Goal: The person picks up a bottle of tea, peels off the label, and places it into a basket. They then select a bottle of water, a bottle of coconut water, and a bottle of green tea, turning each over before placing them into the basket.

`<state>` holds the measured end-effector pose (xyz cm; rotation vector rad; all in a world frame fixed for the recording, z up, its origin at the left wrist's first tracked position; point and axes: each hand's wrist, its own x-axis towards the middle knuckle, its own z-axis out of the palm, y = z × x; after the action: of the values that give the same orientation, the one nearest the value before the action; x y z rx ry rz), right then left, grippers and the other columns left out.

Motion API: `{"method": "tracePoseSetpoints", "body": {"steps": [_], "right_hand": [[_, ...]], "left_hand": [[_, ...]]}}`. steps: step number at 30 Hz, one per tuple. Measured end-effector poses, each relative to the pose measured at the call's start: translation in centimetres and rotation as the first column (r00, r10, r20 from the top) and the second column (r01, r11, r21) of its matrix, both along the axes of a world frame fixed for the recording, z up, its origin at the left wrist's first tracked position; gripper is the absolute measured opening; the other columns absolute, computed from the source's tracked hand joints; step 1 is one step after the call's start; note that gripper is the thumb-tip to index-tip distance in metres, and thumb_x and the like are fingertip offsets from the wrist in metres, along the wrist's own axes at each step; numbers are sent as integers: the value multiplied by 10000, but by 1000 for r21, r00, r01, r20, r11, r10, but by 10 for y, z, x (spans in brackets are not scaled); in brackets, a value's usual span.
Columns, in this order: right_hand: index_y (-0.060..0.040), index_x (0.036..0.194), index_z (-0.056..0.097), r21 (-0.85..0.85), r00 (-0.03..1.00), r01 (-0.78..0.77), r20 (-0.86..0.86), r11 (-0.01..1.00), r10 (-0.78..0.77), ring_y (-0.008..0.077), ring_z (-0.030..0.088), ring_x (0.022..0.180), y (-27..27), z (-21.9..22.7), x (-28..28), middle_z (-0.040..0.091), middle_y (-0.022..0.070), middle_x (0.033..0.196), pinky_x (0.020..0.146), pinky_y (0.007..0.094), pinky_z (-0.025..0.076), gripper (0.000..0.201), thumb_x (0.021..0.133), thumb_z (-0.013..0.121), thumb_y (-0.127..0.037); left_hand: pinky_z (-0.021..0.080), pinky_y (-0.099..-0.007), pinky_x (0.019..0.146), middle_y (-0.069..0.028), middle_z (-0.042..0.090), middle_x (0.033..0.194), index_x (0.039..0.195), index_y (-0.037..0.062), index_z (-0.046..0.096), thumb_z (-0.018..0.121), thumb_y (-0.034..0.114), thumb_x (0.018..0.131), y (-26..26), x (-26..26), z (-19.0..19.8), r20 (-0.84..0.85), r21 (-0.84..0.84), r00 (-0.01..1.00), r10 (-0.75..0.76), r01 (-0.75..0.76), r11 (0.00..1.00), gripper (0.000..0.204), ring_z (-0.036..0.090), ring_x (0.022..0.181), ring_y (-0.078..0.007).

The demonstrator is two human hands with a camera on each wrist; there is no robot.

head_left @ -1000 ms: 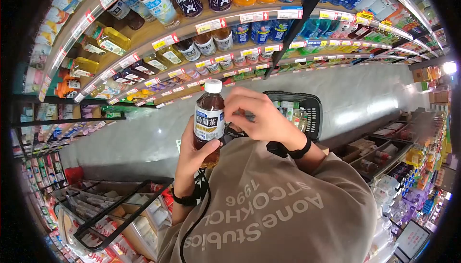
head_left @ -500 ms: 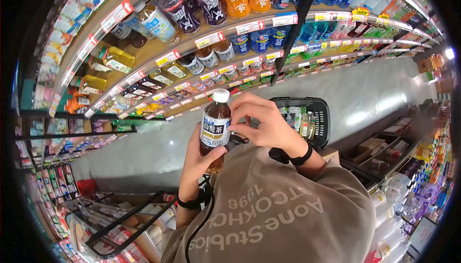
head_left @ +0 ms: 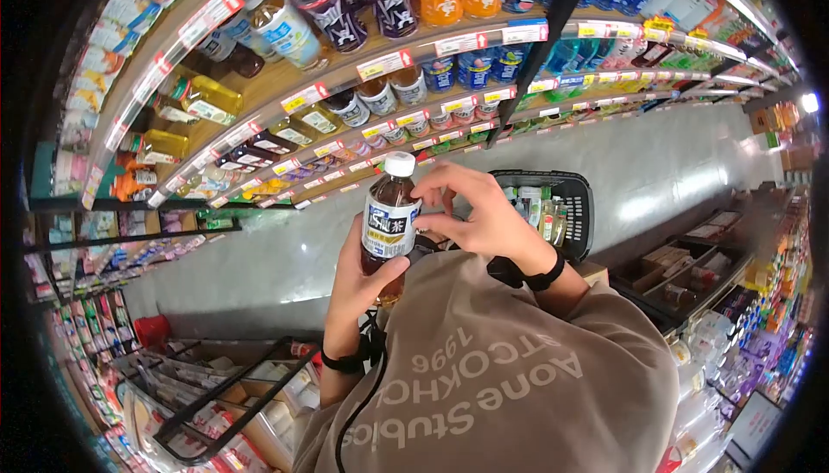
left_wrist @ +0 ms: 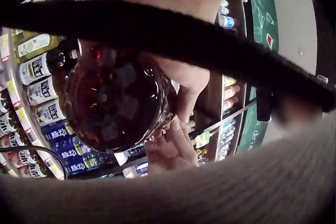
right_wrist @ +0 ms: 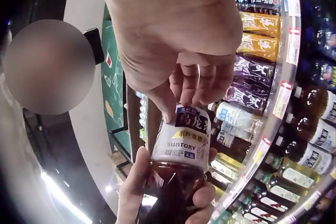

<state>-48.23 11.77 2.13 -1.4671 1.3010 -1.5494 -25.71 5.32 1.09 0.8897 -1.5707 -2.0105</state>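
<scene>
Between both hands [head_left: 363, 279], tea bottle [head_left: 389, 214] (upright)

bottle [head_left: 390, 218]: upright, between the two hands, in front of the person's chest, before the shelves
left hand [head_left: 363, 279]: below and left of the bottle, wrapped round its lower half
right hand [head_left: 484, 214]: right of the bottle, fingers [right_wrist: 197, 85] touching its label
shelves [head_left: 380, 63]: behind the bottle, tiers running left to right, drinks standing in rows on each
basket [head_left: 553, 210]: on the floor, behind and right of the right hand; small bottles stand in it
floor [head_left: 656, 162]: aisle between the shelves and the racks at right
rack [head_left: 216, 387]: lower left, below the left hand
racks [head_left: 717, 283]: right side, across the aisle from the shelves
</scene>
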Motion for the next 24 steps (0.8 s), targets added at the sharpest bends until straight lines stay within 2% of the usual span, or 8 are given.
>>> {"method": "tracePoseSetpoints", "body": {"steps": [5, 10, 14, 16, 19, 22, 24], "right_hand": [[-32, 1000, 670, -21, 989, -70, -133, 997, 67, 186, 583, 724, -15, 8, -3, 599, 60, 847, 613, 319, 479, 282, 766, 826, -11], [-29, 967, 678, -16, 987, -96, -130, 995, 93, 175, 565, 687, -26, 14, 0, 604, 60, 836, 606, 317, 472, 257, 762, 833, -21], [-30, 968, 677, -18, 988, -98, -119, 995, 95, 168, 556, 676, -32, 15, 1, 599, 57, 822, 596, 316, 460, 256, 767, 835, -33], [-33, 933, 656, -16, 991, -69, -113, 997, 67, 198, 539, 662, -34, 13, 2, 572, 64, 794, 598, 338, 447, 243, 760, 826, -27], [-32, 881, 625, -10, 993, -44, -108, 999, 42, 242, 530, 661, -28, 22, 1, 546, 81, 773, 607, 367, 435, 229, 751, 813, -21], [-30, 884, 625, -4, 968, -121, -222, 993, 117, 240, 537, 663, -23, 19, -2, 551, 81, 775, 608, 365, 436, 220, 760, 807, -27], [-27, 889, 631, 9, 973, -72, -217, 997, 73, 231, 545, 662, -23, 21, 1, 561, 76, 781, 606, 351, 446, 198, 782, 799, -29]], "left_hand": [[494, -286, 857, -56, 627, 1163, 1364, 8, 452, 804, 94, 851, -7, 5, 1, -34, 21, 999, 22, -22, 1000, 628, 596, 1031, -110], [489, -289, 882, -59, 632, 1169, 1370, 4, 458, 803, 68, 849, -15, 9, 13, -33, -10, 999, 37, -37, 999, 629, 593, 1048, -115], [483, -291, 901, -58, 631, 1182, 1386, -1, 451, 804, 61, 846, -23, 13, 6, -36, -22, 999, 15, -16, 1000, 648, 589, 1066, -120], [485, -295, 909, -58, 633, 1180, 1384, -6, 451, 806, 62, 837, -26, 11, 9, -16, -84, 1000, 22, -24, 996, 656, 593, 1073, -122], [483, -309, 943, -71, 636, 1182, 1370, -15, 454, 808, 63, 821, -29, 12, 1, -11, -1, 1000, -2, 2, 1000, 658, 603, 1087, -135], [482, -310, 944, -76, 635, 1185, 1361, -20, 454, 810, 64, 822, -31, 8, 4, -58, -4, 998, -39, 39, 999, 652, 607, 1084, -140], [485, -308, 925, -76, 632, 1172, 1370, -16, 447, 821, 79, 823, -37, 9, -4, -68, -19, 995, -67, 66, 998, 669, 606, 1067, -140]]}}
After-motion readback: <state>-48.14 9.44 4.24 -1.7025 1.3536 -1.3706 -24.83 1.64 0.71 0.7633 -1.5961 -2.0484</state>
